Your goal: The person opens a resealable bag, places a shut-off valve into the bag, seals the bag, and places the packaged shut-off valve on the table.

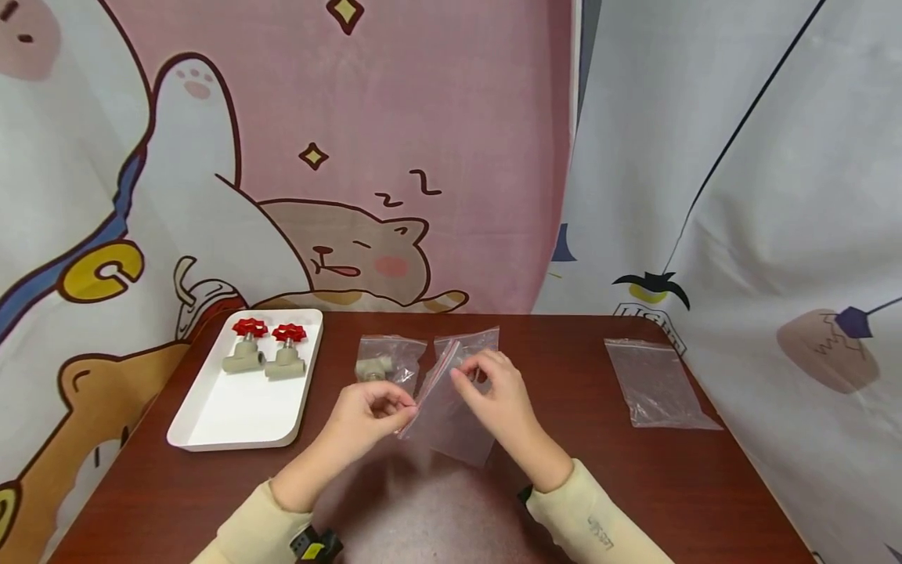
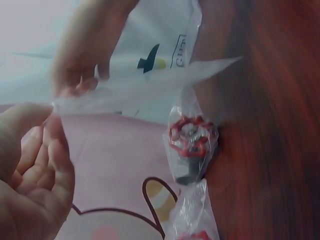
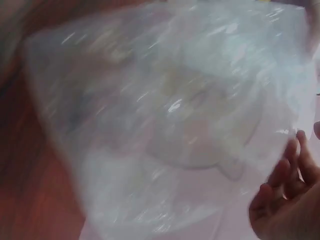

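Note:
A clear zip-lock bag [image 1: 451,427] with a red strip along its mouth is held up between the two hands. Pinched between the left hand's [image 1: 369,411] thumb and finger is one end of that mouth. The right hand [image 1: 500,392] has its thumb and fingertips together at the bag's other side; its exact contact is hard to make out. No contents show in this bag, which fills much of the right wrist view. Behind it lie bagged valves; a red handwheel shows through one bagged valve [image 2: 192,140] in the left wrist view.
At the left, a white tray [image 1: 232,415] bears two beige valves [image 1: 285,364] with red handwheels. A flat clear bag [image 1: 655,384] lies near the table's [image 1: 599,486] right edge. Another bag [image 1: 405,356] with a beige fitting sits beyond the left hand. Printed cloth hangs behind.

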Available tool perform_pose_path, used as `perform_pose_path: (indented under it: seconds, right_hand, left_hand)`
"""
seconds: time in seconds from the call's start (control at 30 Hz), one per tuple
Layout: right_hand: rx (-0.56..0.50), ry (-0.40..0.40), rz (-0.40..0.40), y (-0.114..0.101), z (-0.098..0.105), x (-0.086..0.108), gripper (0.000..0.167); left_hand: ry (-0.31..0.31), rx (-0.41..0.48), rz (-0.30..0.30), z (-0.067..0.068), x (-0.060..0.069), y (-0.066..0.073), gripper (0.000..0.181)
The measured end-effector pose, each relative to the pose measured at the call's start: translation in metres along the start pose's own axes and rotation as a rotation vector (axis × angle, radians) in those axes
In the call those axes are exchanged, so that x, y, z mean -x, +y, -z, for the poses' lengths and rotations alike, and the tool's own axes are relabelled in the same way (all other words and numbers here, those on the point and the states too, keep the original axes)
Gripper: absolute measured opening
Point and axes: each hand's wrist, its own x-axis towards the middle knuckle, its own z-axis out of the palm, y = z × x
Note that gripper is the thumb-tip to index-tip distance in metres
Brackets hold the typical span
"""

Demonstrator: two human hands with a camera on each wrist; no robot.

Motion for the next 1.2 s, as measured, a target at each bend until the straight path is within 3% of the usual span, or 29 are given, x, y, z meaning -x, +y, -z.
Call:
perform_pose_path:
  seconds: [0.17,0.33,0.43,0.7,0.9,1.0,1.2]
  right_hand:
    - [-0.034,-0.091,-0.059,-0.017,-0.002,-0.005,0.016]
    - [-0.049,-0.122,-0.107,-0.019,-0.003,-0.006,0.014]
    - [-0.061,-0.120,-0.130,-0.019,-0.004,-0.006,0.010]
    - [-0.091,-0.102,-0.160,-0.018,-0.004,-0.006,0.011]
    - [-0.048,-0.103,-0.169,-0.016,-0.003,-0.004,0.017]
    - [-0.026,-0.085,-0.160,-0.014,-0.002,-0.002,0.016]
    - [-0.033,-0.105,-0.087,-0.012,0.000,0.000,0.010]
  left_hand:
    - [0.080,-0.117,-0.084,-0.010,0.002,0.009,0.009]
    - [0.124,-0.197,-0.136,-0.015,0.003,0.016,0.014]
    - [0.133,-0.189,-0.112,-0.017,0.003,0.018,0.011]
    - [0.133,-0.003,0.093,-0.018,0.005,0.012,0.005]
    - [0.157,-0.021,0.115,-0.015,0.006,0.010,0.007]
    - [0.187,-0.025,0.098,-0.012,0.006,0.009,0.007]
    - [0.204,-0.164,0.070,-0.007,0.004,0.005,0.012]
